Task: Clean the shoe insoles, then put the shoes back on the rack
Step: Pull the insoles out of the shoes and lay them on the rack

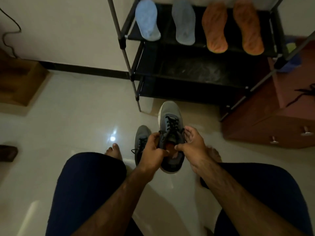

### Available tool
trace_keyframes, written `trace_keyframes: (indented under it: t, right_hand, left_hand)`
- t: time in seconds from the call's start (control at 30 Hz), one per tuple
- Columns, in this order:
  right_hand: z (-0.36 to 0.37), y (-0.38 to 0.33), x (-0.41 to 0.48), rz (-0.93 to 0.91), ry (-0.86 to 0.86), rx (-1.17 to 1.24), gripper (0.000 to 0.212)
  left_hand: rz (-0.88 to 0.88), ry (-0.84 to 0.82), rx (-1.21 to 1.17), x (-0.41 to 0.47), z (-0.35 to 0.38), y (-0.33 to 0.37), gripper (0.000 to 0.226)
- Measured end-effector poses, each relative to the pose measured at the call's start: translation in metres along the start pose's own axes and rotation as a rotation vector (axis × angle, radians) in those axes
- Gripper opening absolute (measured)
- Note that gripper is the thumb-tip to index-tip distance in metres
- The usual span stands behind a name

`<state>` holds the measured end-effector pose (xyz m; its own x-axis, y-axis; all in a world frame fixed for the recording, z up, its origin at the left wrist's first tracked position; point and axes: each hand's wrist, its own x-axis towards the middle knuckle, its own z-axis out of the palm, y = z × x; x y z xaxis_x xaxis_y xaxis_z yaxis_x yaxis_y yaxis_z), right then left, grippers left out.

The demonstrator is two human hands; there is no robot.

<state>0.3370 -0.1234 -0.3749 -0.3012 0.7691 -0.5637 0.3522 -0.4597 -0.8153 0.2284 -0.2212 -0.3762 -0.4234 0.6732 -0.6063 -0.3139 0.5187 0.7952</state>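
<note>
Rack (187,70) stands ahead of the grip, well apart. Its upper shelf carries four insoles lying flat: two blue insoles (147,21) and two orange insoles (215,26).

Held shoe (170,113), a grey lace-up, is off the floor (76,116), toe pointing toward the rack. Left hand (152,149) curls round the collar's left edge. Right hand (194,142) wraps the right side, thumb at the opening. Both hands grip firmly.

Second shoe (142,132) sits on the floor just left of the grip.

Shoe likely handles light: soft knit upper, stiffer sole. Best hold is the collar or heel, as now. Something orange shows inside the opening, possibly an insole; cannot tell.
</note>
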Motion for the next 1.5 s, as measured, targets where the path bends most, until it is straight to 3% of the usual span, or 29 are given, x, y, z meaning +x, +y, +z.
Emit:
trace_keyframes:
  t: [0.3, 0.6, 0.9, 1.0, 1.03, 1.07, 1.13, 1.17, 1.23, 1.3, 1.33, 1.5]
  right_hand:
    - [0.010, 0.059, 0.075, 0.161, 0.030, -0.099, 0.090]
    - [0.041, 0.103, 0.135, 0.369, -0.030, -0.158, 0.099]
    - [0.079, 0.154, 0.197, 0.458, -0.094, -0.203, 0.088]
    - [0.088, 0.164, 0.199, 0.488, -0.097, -0.189, 0.083]
    - [0.090, 0.166, 0.197, 0.495, -0.093, -0.170, 0.082]
    - [0.091, 0.166, 0.195, 0.496, -0.091, -0.152, 0.081]
    - [0.090, 0.168, 0.192, 0.495, -0.095, -0.127, 0.082]
    - [0.088, 0.167, 0.191, 0.496, -0.106, -0.115, 0.084]
    - [0.085, 0.163, 0.187, 0.497, -0.118, -0.104, 0.084]
    - [0.081, 0.155, 0.179, 0.472, -0.115, -0.105, 0.083]
    - [0.079, 0.149, 0.174, 0.452, -0.115, -0.103, 0.082]
    - [0.062, 0.114, 0.137, 0.364, -0.124, -0.081, 0.073]
  left_hand:
    - [-0.110, 0.011, 0.126, 0.069, 0.008, -0.051, 0.079]
    - [-0.290, 0.052, 0.124, 0.136, 0.006, -0.102, 0.066]
    - [-0.385, -0.029, 0.179, 0.196, -0.018, -0.140, 0.067]
    - [-0.415, -0.013, 0.128, 0.259, -0.020, -0.232, 0.057]
    - [-0.398, 0.012, 0.202, 0.308, -0.027, -0.331, 0.075]
    - [-0.443, 0.016, 0.163, 0.316, -0.034, -0.360, 0.090]
    - [-0.390, -0.047, 0.098, 0.372, -0.027, -0.474, 0.093]
    - [-0.427, -0.040, 0.087, 0.368, -0.023, -0.460, 0.088]
    - [-0.469, -0.022, 0.132, 0.295, -0.029, -0.297, 0.082]
    - [-0.486, 0.013, 0.126, 0.258, -0.024, -0.240, 0.070]
    - [-0.477, -0.004, 0.147, 0.223, -0.028, -0.178, 0.067]
    - [-0.434, -0.004, 0.207, 0.175, -0.021, -0.122, 0.052]
